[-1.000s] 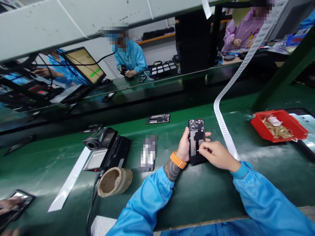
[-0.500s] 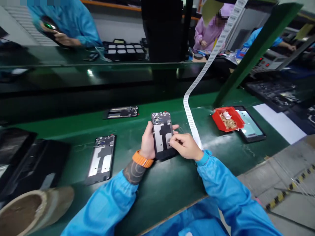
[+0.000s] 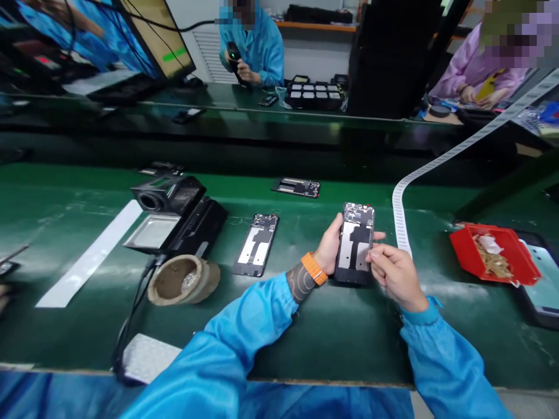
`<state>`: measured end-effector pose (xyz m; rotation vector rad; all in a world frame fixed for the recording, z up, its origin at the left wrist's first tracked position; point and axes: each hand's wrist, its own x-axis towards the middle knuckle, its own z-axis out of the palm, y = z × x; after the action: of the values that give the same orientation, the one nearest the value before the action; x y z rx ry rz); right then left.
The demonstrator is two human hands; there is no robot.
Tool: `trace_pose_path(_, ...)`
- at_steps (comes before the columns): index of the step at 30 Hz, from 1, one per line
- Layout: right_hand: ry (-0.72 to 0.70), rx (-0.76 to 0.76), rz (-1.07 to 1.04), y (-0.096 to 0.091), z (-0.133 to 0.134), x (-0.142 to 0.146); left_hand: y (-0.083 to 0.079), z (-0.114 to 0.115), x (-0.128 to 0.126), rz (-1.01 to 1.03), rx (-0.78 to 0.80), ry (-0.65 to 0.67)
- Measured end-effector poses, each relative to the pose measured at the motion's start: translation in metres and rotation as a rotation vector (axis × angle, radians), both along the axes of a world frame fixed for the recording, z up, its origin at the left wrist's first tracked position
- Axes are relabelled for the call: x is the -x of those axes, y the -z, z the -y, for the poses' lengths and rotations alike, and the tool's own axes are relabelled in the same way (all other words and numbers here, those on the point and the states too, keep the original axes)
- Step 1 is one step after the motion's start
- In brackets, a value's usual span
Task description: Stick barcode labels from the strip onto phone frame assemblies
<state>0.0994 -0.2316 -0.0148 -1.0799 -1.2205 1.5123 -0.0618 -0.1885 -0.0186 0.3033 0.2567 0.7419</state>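
Note:
An opened phone (image 3: 357,233) without its back cover shows its circuit board at the top and pale panels below. My left hand (image 3: 331,247) is closed around its left side, with fingertips showing past the right edge. The thumb and forefinger of my right hand (image 3: 398,276) are pinched together at the lower right edge of this phone. Whatever they pinch, if anything, is too small to make out. Left of my hands, a second opened phone (image 3: 257,244) lies on the green table (image 3: 323,343). Another opened phone (image 3: 297,187) lies farther back.
A strip of printed labels (image 3: 400,215) hangs down behind my right hand. At right, a red bin (image 3: 465,253) holds rubber bands beside a tablet-like device (image 3: 545,276). A clay-coloured pot (image 3: 207,279) and a black machine (image 3: 201,224) stand at left. Co-workers sit across the bench.
My view has swung left, so the table's things appear farther right. My left hand still holds the phone, and my right hand stays pinched at its right edge.

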Motion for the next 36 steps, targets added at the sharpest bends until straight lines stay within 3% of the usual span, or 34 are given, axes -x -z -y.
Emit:
trace_pose_path(4, -0.007, -0.031, 0.072, -0.001, -0.002, 0.000, 0.001, -0.002, -0.001, -0.036, -0.019, -0.017)
trace_pose_path(10, -0.066, -0.386, 0.583, -0.009, 0.002, 0.004, 0.000, -0.002, -0.001, -0.166, 0.012, 0.011)
trace_pose_path(13, -0.115, -0.453, 0.678, -0.013, 0.004, 0.006, -0.001, -0.002, -0.002, -0.190, 0.012, 0.015)
trace_pose_path(22, -0.058, -0.354, 0.541, -0.004, 0.001, -0.001, 0.001, -0.003, 0.001, -0.073, -0.029, 0.029)
trace_pose_path(27, 0.012, -0.260, 0.309, 0.002, -0.003, -0.005, -0.007, -0.003, 0.007, 0.032, -0.012, 0.011)
trace_pose_path(32, 0.083, -0.178, 0.122, 0.005, -0.009, -0.010, -0.015, -0.005, 0.009, -0.019, -0.017, 0.009)
trace_pose_path(36, 0.066, -0.187, 0.187, 0.004, -0.010, -0.013, -0.011, -0.006, 0.007, -0.079, -0.033, 0.006)
